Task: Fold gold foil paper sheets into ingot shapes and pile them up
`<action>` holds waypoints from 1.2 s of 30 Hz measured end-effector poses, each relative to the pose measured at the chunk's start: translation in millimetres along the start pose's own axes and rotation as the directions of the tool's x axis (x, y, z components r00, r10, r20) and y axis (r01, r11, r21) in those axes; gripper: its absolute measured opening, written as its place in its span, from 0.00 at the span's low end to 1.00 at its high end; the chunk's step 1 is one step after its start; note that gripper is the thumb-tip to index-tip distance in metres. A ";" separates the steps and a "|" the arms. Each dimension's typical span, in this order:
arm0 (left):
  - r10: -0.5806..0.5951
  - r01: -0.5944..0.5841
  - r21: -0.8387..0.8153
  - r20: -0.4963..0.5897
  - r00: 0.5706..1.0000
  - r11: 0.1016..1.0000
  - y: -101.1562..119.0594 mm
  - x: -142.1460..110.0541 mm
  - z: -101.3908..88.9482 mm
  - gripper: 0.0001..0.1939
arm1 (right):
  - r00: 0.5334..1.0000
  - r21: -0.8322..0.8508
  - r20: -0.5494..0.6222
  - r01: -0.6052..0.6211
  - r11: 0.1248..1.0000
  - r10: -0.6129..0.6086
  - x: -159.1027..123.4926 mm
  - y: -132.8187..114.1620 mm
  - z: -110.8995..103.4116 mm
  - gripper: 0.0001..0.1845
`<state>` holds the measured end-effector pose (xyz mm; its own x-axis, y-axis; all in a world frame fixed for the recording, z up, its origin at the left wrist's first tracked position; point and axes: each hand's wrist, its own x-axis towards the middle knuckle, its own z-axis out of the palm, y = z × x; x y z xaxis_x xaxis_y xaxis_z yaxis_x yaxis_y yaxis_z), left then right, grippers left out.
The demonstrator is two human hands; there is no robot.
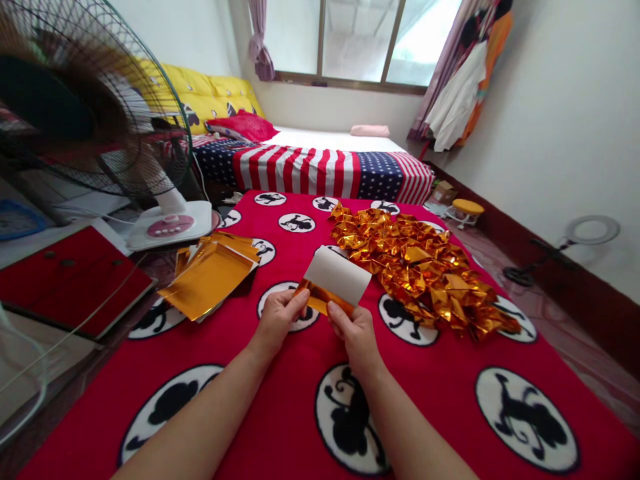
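Note:
Both of my hands grip one sheet of gold foil paper (341, 272) above the middle of the red cloth. Its white back faces up, and a strip of shiny gold is turned up along the near edge. My left hand (281, 315) pinches the left end of that strip between thumb and fingers. At the right end, my right hand (354, 331) pinches it the same way. A stack of flat gold foil sheets (210, 277) lies to the left. On the right spreads a heap of folded gold foil pieces (415, 263), close to the paper's right corner.
The red cloth (280, 427) has white circles with black figures. An electric fan (170, 223) stands at the left, beside a red panel (70, 280). Behind is a bed (305, 167); at the right are a yellow stool (468, 207) and a ring light (593, 230).

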<state>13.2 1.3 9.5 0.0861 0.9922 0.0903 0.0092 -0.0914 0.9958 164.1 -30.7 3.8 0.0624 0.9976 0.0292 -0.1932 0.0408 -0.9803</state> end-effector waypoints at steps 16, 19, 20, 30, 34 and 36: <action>0.004 -0.003 -0.005 0.183 0.983 1.000 1.6 -2.4 2.7 0.18 | 1.000 0.054 -0.023 -0.012 0.998 0.013 -3.0 -5.2 -0.4 0.23; -0.024 0.021 0.018 0.176 0.984 1.000 3.9 -3.3 4.5 0.17 | 1.000 0.016 0.010 -0.018 1.000 0.018 -3.8 -6.3 -0.3 0.23; -0.027 0.025 0.018 0.143 0.989 1.000 4.5 -2.9 3.7 0.17 | 1.000 0.010 0.002 -0.017 1.000 0.017 -3.7 -6.2 -0.9 0.23; -0.093 0.010 -0.315 -0.249 0.964 0.949 -3.7 7.1 -2.9 0.19 | 0.999 0.053 -0.047 -0.018 0.998 0.021 -2.3 -2.2 -5.0 0.22; -0.110 0.038 -0.350 -0.189 0.976 0.936 -3.0 7.4 -6.2 0.21 | 0.999 0.036 -0.020 -0.029 0.999 0.029 -3.4 -4.6 -4.1 0.22; -0.071 0.051 -0.266 -0.068 0.995 0.962 -0.1 5.4 -5.2 0.22 | 0.999 0.015 0.011 -0.033 0.999 0.033 -3.6 -5.0 -3.2 0.22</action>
<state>8.5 7.1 10.0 0.0175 0.9996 0.0198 -0.2523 -0.0148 0.9675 168.1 -34.7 8.0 0.0452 0.9990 -0.0011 -0.2094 0.0084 -0.9778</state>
